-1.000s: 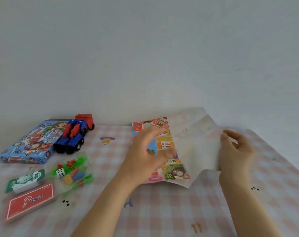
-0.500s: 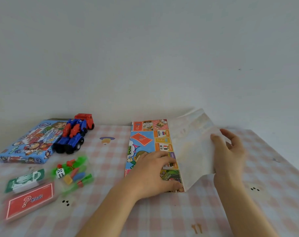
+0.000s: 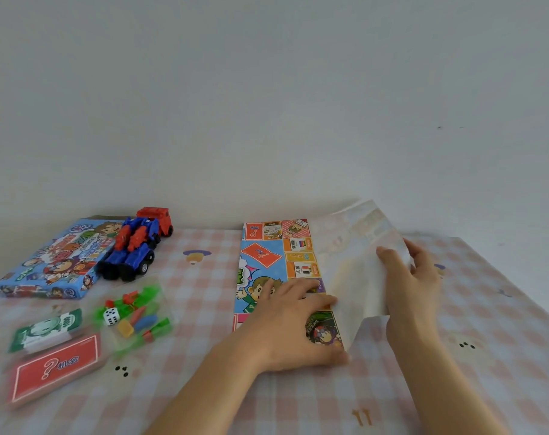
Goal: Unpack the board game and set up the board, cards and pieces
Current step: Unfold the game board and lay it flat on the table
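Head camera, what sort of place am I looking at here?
Probably a table at home, perhaps a child's room: a pink checked tablecloth, a toy truck and a half-unfolded board, with a plain wall behind.

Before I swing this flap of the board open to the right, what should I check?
1. Left hand pressing the game board printed half flat: ok.
2. Right hand pinching the folded flap: ok.
3. Tablecloth right of the flap free of objects: ok, only printed marks show.
4. Bag of pieces apart from the board: ok.
5. Board fully open: not ok, flap raised.
6. Further folds inside the flap: cannot tell.
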Demonstrator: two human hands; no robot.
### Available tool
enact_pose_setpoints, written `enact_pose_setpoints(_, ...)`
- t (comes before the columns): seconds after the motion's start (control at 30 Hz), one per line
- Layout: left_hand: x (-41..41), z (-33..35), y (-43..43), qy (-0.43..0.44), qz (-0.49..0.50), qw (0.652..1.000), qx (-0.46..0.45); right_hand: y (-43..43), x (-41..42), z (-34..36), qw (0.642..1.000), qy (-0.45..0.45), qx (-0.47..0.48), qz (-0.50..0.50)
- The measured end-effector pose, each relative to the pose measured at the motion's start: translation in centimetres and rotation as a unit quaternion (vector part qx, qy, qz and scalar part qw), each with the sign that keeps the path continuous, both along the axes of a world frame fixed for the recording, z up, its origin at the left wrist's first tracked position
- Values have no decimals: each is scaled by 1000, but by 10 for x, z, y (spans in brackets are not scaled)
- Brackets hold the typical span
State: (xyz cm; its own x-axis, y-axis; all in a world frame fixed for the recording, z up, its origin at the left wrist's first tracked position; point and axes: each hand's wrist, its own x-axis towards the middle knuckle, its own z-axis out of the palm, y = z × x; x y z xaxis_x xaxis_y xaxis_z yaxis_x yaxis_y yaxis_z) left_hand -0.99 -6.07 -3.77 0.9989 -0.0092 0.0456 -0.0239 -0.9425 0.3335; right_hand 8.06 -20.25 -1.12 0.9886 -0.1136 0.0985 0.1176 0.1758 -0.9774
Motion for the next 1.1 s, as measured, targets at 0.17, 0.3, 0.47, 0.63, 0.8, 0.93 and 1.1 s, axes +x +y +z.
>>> enact_pose_setpoints(0.17, 0, 3, 1, -7, 3, 1000, -5, 2, 0, -2, 1000, -3, 0, 13)
enact_pose_setpoints(0.3, 1, 2, 2, -14, 4, 1000, -19, 7, -4, -4, 999, -15, 0, 41)
enact_pose_setpoints(0.47, -1, 6, 4, -27, 17, 997, -73, 10, -12, -2, 998, -41, -3, 53)
enact_pose_setpoints(0.63, -3, 4, -1, -1, -1, 1000, -22, 9, -12, -1, 998, -44, 1, 47)
enact_pose_setpoints(0.8, -2, 3, -6, -45, -8, 999, -26, 8, -9, -1, 999, -15, -1, 45)
enact_pose_setpoints(0.93, 0, 2, -5, -70, -6, 996, -56, 2, -3, 1, 998, 30, 15, 50)
enact_pose_setpoints(1.1, -2, 6, -6, -74, -10, 993, -89, -4, 0, 5, 982, 130, 113, 77)
